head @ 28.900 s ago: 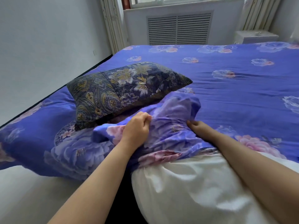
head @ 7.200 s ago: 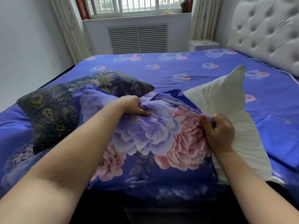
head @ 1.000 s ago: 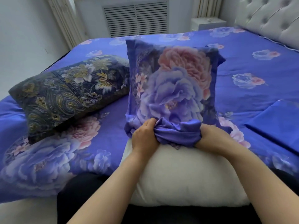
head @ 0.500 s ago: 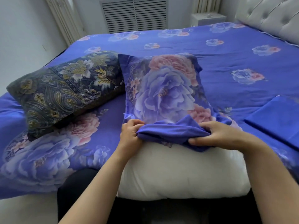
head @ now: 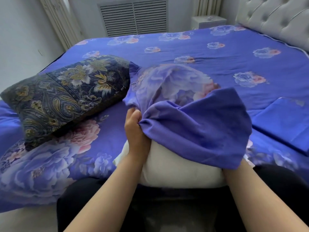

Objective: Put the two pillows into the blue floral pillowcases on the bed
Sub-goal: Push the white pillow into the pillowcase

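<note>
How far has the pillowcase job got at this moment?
Done: the far end of the white pillow is inside the blue floral pillowcase. In hand: the left hand grips the case's bunched open edge; the right hand is hidden under the fabric. Left: the near end of the pillow is bare, and a dark patterned pillow and a folded blue cloth lie untouched.

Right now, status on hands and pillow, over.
Left hand grips the pillowcase edge; right hand hidden under the cloth. White pillow partly in, near end bare. Dark patterned pillow lies left, apart.
</note>
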